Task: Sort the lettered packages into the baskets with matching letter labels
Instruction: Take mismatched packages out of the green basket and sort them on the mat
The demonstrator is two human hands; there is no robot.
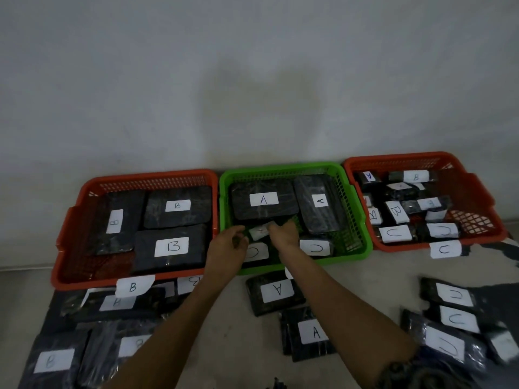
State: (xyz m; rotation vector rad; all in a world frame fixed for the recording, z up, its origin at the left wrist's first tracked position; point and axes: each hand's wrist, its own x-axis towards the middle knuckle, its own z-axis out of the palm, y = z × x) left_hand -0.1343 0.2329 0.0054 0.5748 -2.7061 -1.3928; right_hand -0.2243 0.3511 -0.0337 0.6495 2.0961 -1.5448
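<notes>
Working in green basket (356, 217): right hand (283, 234) pinching blurred-label package (259, 231), left hand (229, 245) loosely curled at 9 o'clock. Next: reading its letter.

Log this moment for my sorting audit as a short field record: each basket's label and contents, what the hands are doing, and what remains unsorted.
left basket: orange plastic mesh basket, tag B; three black wrapped packages labelled B
middle basket: green plastic mesh basket, tag hidden; two A packages, two C packages at the front
right basket: second orange mesh basket, tag C; mixed A, B and C packages
left hand: inside green basket, fingers curled, grip unclear
right hand: inside green basket beside a blurred white label
unsorted: B packages lower left, A packages centre, C packages lower right
</notes>
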